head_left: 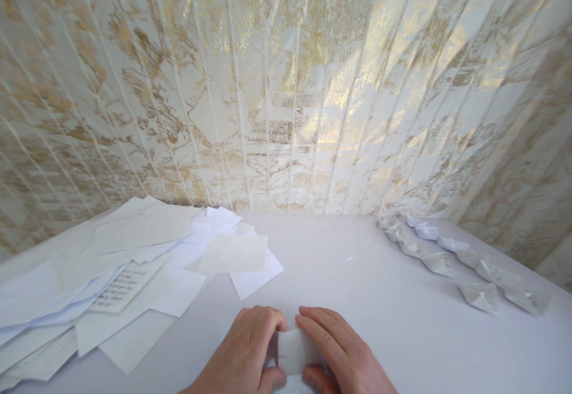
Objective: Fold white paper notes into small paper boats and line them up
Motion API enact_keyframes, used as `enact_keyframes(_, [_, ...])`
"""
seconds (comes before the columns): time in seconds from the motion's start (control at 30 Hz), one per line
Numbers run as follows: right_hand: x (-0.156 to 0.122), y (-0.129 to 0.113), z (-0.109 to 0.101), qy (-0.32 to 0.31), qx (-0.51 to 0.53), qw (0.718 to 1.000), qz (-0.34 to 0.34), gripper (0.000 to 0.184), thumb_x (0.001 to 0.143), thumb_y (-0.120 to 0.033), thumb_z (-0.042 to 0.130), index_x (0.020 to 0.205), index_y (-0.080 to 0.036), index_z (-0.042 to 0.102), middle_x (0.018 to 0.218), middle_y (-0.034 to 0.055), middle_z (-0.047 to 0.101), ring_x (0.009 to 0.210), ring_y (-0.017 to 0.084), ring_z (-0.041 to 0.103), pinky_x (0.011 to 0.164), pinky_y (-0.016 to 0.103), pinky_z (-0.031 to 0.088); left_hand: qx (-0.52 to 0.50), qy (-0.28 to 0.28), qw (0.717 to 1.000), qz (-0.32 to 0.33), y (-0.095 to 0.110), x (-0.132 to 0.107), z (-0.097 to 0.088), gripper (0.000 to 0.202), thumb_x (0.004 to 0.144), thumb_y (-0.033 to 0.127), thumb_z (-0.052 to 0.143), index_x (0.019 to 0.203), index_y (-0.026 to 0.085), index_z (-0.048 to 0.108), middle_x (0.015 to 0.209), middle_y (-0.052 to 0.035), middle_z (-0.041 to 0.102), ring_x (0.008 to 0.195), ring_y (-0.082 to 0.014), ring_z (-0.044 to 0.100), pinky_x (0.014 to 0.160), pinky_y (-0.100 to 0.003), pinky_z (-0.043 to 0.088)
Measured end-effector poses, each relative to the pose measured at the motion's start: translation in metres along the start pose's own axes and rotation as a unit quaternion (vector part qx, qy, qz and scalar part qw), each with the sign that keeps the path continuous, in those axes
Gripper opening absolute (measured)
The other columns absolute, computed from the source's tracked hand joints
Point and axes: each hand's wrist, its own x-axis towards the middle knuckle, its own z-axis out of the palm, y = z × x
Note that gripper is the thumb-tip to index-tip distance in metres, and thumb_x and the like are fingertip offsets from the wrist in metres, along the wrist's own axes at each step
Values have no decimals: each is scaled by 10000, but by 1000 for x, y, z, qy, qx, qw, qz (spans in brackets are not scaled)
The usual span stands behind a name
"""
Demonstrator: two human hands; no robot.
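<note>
White table (357,298) against gold-marbled wall (286,84). My left hand (243,355) and right hand (342,352) pinch folded paper (292,349); I'd align edges, then crease firmly.

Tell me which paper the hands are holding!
Start at the white table below the gold-patterned wall. At its near edge the left hand and right hand pinch a small folded white paper. Unlike the loose sheets at left and the row of folded shapes at right, only it is held.

The left hand (243,355) and right hand (342,352) cover most of the small folded white paper (292,349); both wrists are cut off below. I cannot read the printed white sheet (120,287).
</note>
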Motion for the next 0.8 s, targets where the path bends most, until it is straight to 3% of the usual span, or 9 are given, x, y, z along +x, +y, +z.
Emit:
enact_keyframes(0.13, [2,0,-1,34,-34,998,-29,323,812,-124,461,1127,-75,512,1066,172,633,1009,222,577,850,313,508,-1,19,1000,3,-2,1,1,429,509,43,442,903,212,449,931,-25,549,891,-210,468,839,-330,360])
enact_keyframes(0.3, [4,-1,-3,48,-76,994,-59,283,847,-125,422,1104,-80,529,1036,158,654,997,213,591,850,297,507,-8,-6,1000,6,-5,3,-1,450,506,54,459,929,206,468,928,-28,549,886,-211,478,830,-333,375])
enact_keyframes(0.5, [2,-3,-4,21,-67,996,-57,220,860,-110,422,1032,-139,556,1064,119,648,1053,214,557,859,300,502,-19,-11,1000,12,-7,2,-2,489,535,65,482,1006,194,472,981,-39,558,919,-215,476,852,-326,366])
enact_keyframes(0.6, [1,-2,4,63,-37,996,-48,173,884,-143,412,846,-179,576,1038,96,654,1070,217,538,846,314,505,-22,-18,999,41,-9,2,-4,489,559,78,489,1030,213,484,995,-35,572,897,-214,489,835,-321,381])
enact_keyframes(0.63, [1,-1,7,143,-27,988,-41,245,897,-137,364,751,-191,553,975,93,670,1037,214,557,816,322,517,-29,-25,998,57,-9,2,-5,492,574,90,496,1047,224,484,1000,-32,578,888,-213,495,827,-318,389])
enact_keyframes(0.7, [0,0,10,177,-22,983,-34,255,881,-109,353,713,-204,518,958,98,666,1044,222,548,796,348,515,-45,-38,994,91,-11,3,-6,533,603,115,512,1114,257,463,1039,-24,580,896,-210,504,828,-309,397])
enact_keyframes(0.8, [-2,1,5,94,-27,995,-3,210,800,-43,392,753,-205,517,1107,120,596,1166,263,437,843,398,475,-53,-43,991,118,-12,4,-5,495,638,154,540,1118,269,500,1050,-26,575,923,-205,507,848,-298,389])
